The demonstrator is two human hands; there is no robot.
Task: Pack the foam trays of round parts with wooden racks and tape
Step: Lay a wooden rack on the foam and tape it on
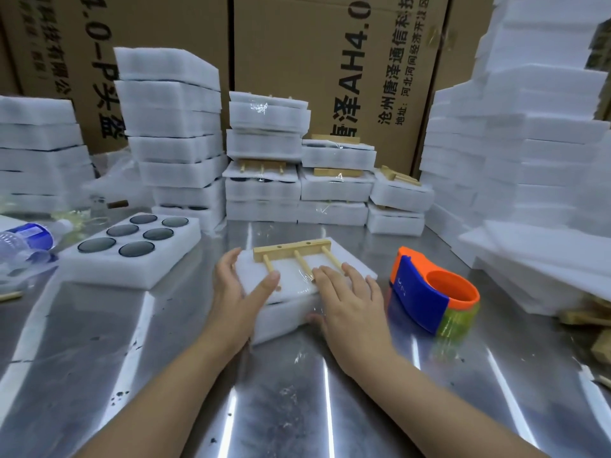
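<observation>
A covered white foam tray [291, 285] lies at the middle of the steel table, with a wooden rack [292, 251] of three pegs on its lid and clear tape across it. My left hand [236, 289] rests against the tray's left side, thumb pressing on top near a peg. My right hand [350, 299] lies flat on the lid's right part, thumb down the front face. An orange and blue tape dispenser [429, 292] stands to the right. An uncovered foam tray [132, 256] showing several dark round parts sits on the left.
Stacks of taped foam packs [267, 160] and plain foam sheets [529, 153] line the back and right, before cardboard boxes [330, 61]. A plastic bottle [23, 239] lies far left. Loose wooden pieces [585, 317] sit at the right edge.
</observation>
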